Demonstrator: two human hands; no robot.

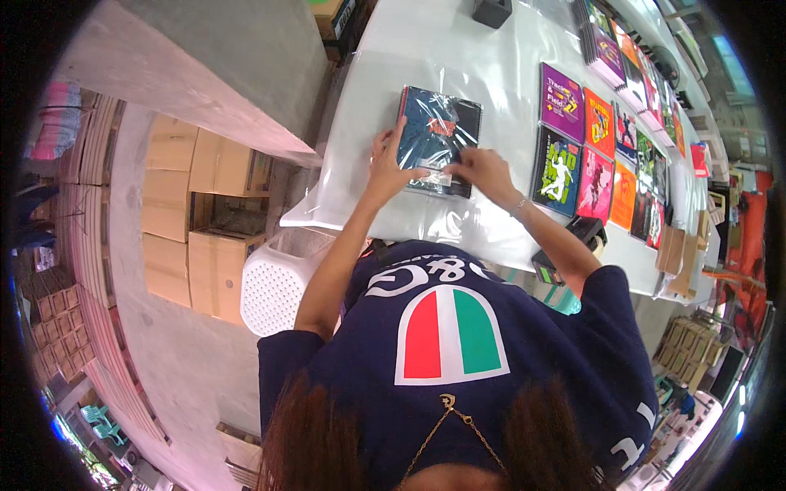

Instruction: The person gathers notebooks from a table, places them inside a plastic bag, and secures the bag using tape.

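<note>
Both hands work at the near edge of a dark blue notebook (438,139) wrapped in a clear plastic sleeve, lying on the white counter (491,74) straight ahead of the person. Left hand (385,168): fingers curled down, thumb and fingertips pinching the sleeve at the lower left corner. Right hand (489,173): fingers bent, pressing the sleeve flap at the lower right edge; whether it grips or only presses, cannot tell.

Risk, as judged: the film is slick and glossy, so the flap may crease or fold crooked if one hand pulls harder than the other; the notebook could also slide on the plastic sheet covering the counter.

Counts:
- Notebook in hand: one.
- Coloured notebooks laid out (598,151) to the right: about eight to ten covers in two rows, purple, orange, pink, green, black; farther ones too small to count.
- One stack of notebooks (606,49) beyond them.
- Black box (491,11) at the far edge: one.
- White perforated basket (278,282) beside the counter: one.
- Cardboard cartons (201,221) on the floor at left: roughly five or six visible.
</note>
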